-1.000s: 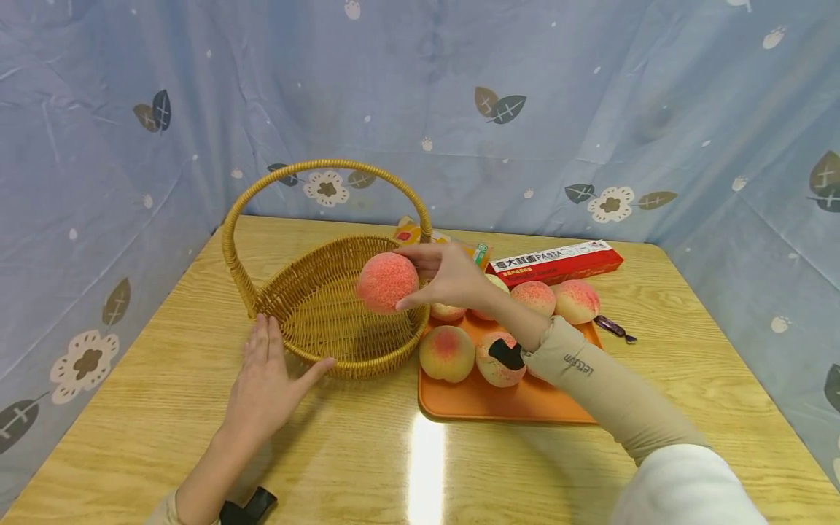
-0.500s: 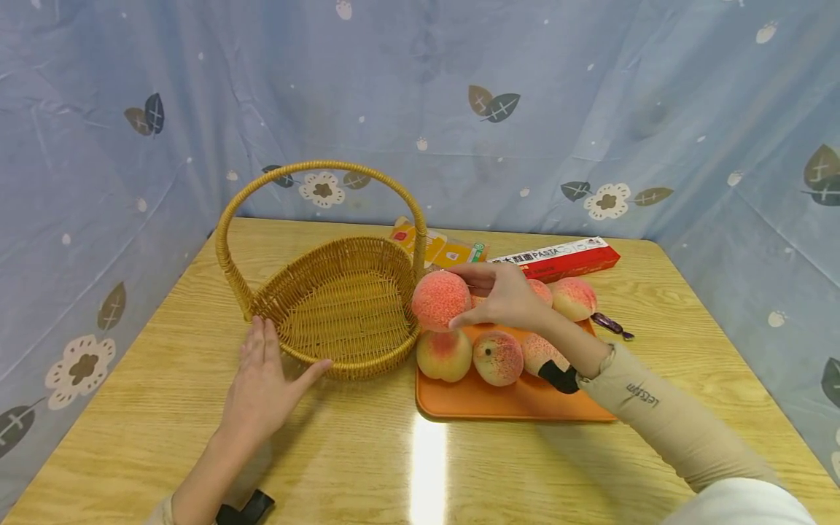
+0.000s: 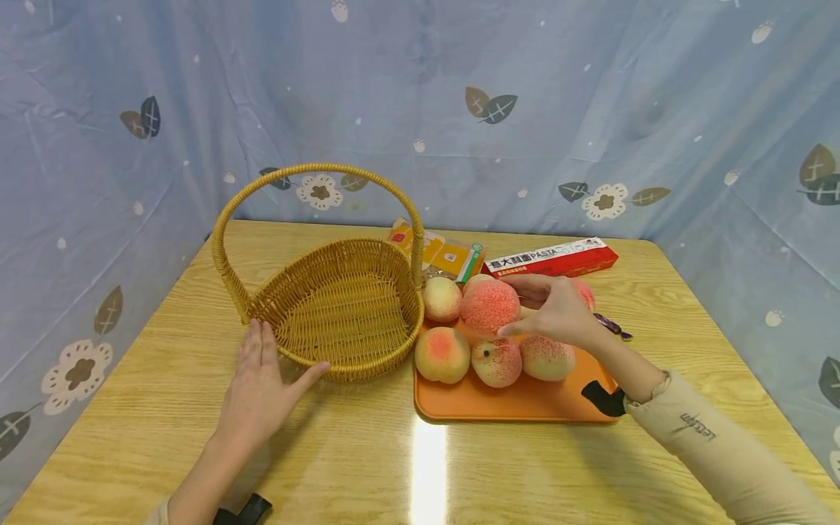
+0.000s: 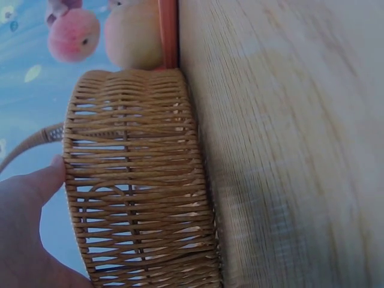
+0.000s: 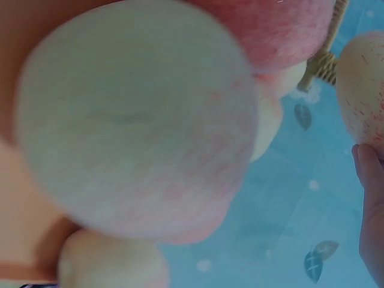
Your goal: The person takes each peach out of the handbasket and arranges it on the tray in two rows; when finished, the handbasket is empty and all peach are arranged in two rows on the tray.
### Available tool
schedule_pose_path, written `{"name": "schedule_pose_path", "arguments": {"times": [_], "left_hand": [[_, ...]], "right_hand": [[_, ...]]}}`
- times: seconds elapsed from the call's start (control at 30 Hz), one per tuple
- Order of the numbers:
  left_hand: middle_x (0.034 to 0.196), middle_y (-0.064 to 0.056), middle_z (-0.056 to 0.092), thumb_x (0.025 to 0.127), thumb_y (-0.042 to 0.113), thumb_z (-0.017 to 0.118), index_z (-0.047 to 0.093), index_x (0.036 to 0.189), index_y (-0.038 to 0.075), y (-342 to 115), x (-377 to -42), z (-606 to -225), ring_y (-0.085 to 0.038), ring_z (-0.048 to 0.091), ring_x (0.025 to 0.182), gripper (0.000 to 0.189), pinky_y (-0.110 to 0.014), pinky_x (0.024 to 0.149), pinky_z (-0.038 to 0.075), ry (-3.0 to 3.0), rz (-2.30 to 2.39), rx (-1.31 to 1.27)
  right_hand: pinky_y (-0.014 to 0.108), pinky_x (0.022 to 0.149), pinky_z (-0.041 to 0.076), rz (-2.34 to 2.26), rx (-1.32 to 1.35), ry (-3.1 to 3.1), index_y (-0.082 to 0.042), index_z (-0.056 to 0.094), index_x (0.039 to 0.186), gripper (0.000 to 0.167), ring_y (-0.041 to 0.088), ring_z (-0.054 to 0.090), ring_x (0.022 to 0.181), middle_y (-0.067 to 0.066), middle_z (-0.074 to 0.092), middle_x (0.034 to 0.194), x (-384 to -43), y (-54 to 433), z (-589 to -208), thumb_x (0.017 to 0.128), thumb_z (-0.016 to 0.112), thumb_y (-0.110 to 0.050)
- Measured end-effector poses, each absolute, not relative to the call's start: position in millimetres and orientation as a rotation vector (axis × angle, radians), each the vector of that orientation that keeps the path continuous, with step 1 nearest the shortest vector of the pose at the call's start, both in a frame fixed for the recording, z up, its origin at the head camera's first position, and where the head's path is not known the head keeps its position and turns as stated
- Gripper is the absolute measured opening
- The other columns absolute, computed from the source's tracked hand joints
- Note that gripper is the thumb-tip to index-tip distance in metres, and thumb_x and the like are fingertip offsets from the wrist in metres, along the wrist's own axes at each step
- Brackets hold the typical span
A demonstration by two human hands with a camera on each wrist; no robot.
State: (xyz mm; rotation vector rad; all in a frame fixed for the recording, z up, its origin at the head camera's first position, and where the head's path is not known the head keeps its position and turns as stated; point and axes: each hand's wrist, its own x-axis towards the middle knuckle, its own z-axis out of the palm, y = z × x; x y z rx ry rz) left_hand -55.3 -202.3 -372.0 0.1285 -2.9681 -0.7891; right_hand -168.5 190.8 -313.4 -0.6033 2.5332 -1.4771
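My right hand (image 3: 563,312) pinches a deep pink peach (image 3: 490,307) between thumb and fingers, above the other peaches on an orange tray (image 3: 525,407). In the right wrist view, a fingertip presses a pale, red-speckled peach (image 5: 363,90) at the right edge. Several peaches lie on the tray, among them one with a red top (image 3: 442,355). My left hand (image 3: 257,390) rests against the near left side of a wicker basket (image 3: 341,321) with its fingers straight. The left wrist view shows its thumb touching the basket's rim (image 4: 67,162). No peach lies in the basket.
Behind the tray lie a red and white pasta box (image 3: 558,257) and an orange and yellow packet (image 3: 440,251). A dark purple wrapped candy (image 3: 612,326) sits right of the peaches. The tall basket handle (image 3: 321,168) arches upward. A blue patterned curtain (image 3: 367,87) encloses the table.
My right hand has carried the pink peach rightward from over the basket's right side to over the tray. The left hand has stayed at the basket.
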Motion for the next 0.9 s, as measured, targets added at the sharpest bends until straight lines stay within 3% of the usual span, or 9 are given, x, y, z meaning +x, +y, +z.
{"name": "schedule_pose_path", "arguments": {"times": [0.17, 0.4, 0.63, 0.9], "left_hand": [[0.155, -0.029, -0.014, 0.089, 0.069, 0.049, -0.004, 0.149, -0.013, -202.2, -55.5, -372.1, -0.049, -0.003, 0.143, 0.114, -0.060, 0.115, 0.006, -2.968, -0.787, 0.120], [0.155, -0.029, -0.015, 0.090, 0.068, 0.049, -0.006, 0.149, -0.012, -203.2, -55.9, -372.0, -0.051, -0.003, 0.142, 0.113, -0.063, 0.113, 0.009, -2.966, -0.790, 0.120], [0.155, -0.029, -0.015, 0.090, 0.068, 0.049, -0.006, 0.149, -0.012, -202.5, -56.9, -373.8, -0.050, -0.002, 0.142, 0.113, -0.061, 0.114, 0.007, -2.963, -0.787, 0.111], [0.155, -0.028, -0.016, 0.091, 0.067, 0.049, -0.007, 0.149, -0.012, -202.6, -56.7, -373.3, -0.051, -0.003, 0.141, 0.113, -0.064, 0.112, 0.010, -2.973, -0.794, 0.124]], "right_hand": [[0.026, 0.089, 0.053, -1.472, -0.620, 2.602, 0.007, 0.058, 0.128, 0.068, 0.029, 0.063, 0.113, 0.022, 0.063, 0.122, -164.1, 208.2, -317.1, 0.068, 0.089, -0.006], [0.020, 0.088, 0.051, -1.502, -0.532, 2.657, 0.009, 0.056, 0.129, 0.068, -0.003, 0.062, 0.100, 0.025, 0.060, 0.125, -165.1, 230.7, -323.8, 0.070, 0.087, -0.005], [0.015, 0.083, 0.052, -1.612, -0.408, 2.668, 0.011, 0.054, 0.130, 0.066, -0.005, 0.063, 0.097, -0.018, 0.065, 0.108, -162.9, 263.3, -331.7, 0.074, 0.085, -0.005], [0.013, 0.077, 0.053, -1.590, -0.256, 2.751, 0.008, 0.056, 0.129, 0.061, -0.010, 0.062, 0.092, -0.028, 0.062, 0.101, -157.6, 298.7, -337.6, 0.077, 0.083, -0.009]]}}
